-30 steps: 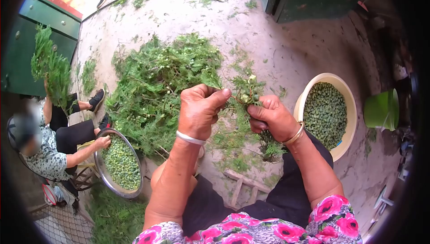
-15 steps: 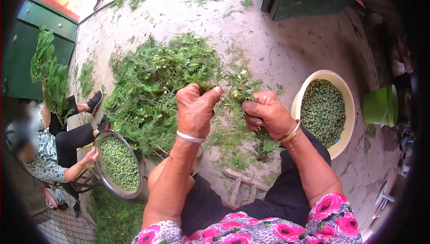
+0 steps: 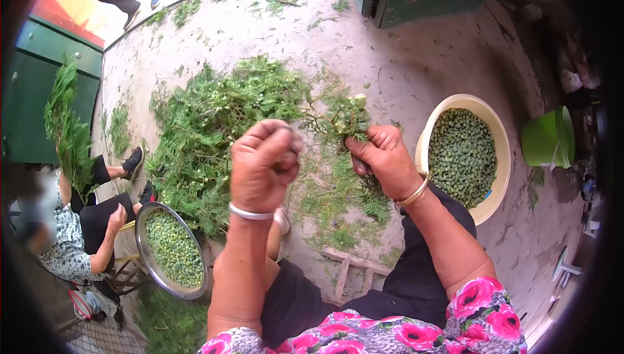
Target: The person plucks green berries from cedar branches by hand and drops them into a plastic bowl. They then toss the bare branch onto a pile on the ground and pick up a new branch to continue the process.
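While our right hand pinches the green-coned conifer sprig between the leafy pile at left and the cream basin at right, and our left hand is clenched, contents hidden, a loose pinch could let cones drop onto the floor.

Feathery green sprig with pale green knobs, in the right hand's grip

Daylight glare at upper left, soft shadow on floor, dark fisheye edges
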A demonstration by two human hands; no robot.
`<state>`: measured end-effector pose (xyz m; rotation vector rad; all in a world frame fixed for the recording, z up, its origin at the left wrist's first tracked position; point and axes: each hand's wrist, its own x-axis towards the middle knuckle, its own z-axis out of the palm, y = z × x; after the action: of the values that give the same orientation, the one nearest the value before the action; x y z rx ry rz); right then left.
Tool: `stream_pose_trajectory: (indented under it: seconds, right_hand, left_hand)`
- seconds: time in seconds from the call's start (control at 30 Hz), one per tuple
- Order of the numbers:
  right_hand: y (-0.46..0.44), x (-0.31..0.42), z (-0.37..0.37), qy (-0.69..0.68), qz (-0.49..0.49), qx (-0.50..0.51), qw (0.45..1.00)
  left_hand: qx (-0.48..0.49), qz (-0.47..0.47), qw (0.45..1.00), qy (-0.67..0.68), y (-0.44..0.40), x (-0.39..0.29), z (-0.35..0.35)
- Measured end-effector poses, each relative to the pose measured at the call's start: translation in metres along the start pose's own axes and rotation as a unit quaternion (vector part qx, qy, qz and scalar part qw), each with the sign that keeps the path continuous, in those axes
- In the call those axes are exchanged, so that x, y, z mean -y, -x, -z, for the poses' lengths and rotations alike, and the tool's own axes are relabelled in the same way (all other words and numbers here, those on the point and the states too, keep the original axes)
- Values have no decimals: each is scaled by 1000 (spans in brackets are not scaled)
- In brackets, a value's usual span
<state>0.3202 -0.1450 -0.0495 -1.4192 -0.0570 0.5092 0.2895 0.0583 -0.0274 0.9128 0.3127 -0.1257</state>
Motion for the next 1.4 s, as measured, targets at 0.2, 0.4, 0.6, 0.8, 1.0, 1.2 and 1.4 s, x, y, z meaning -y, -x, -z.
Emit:
stream_pose_trajectory:
  seconds: [0.2, 0.4, 0.6, 0.8, 1.0, 1.2, 1.4]
  right_hand:
    - [-2, -8, -17, 163, 107, -26, 981]
    - [-3, -16, -20, 228, 139, -40, 963]
    - [2, -12, -13, 269, 130, -45, 953]
    - [-1, -30, -4, 412, 241, -85, 875]
    - [1, -26, -5, 498, 252, -78, 826]
    - [2, -26, -1, 545, 238, 4, 804]
    - [3, -27, 4, 559, 208, 28, 802]
  left_hand:
    - [-90, -77, 958, -259, 1, 29, -30]
    - [-56, 50, 990, -121, -1, 25, -19]
    - [-70, 29, 982, 173, -15, -4, 26]
    - [81, -22, 990, 114, -4, -13, 20]
    - [-1, 67, 995, 72, -5, 7, 1]
    - [-115, 38, 969, -217, -6, 25, -7]
    - [-110, 35, 958, -262, -7, 35, -11]
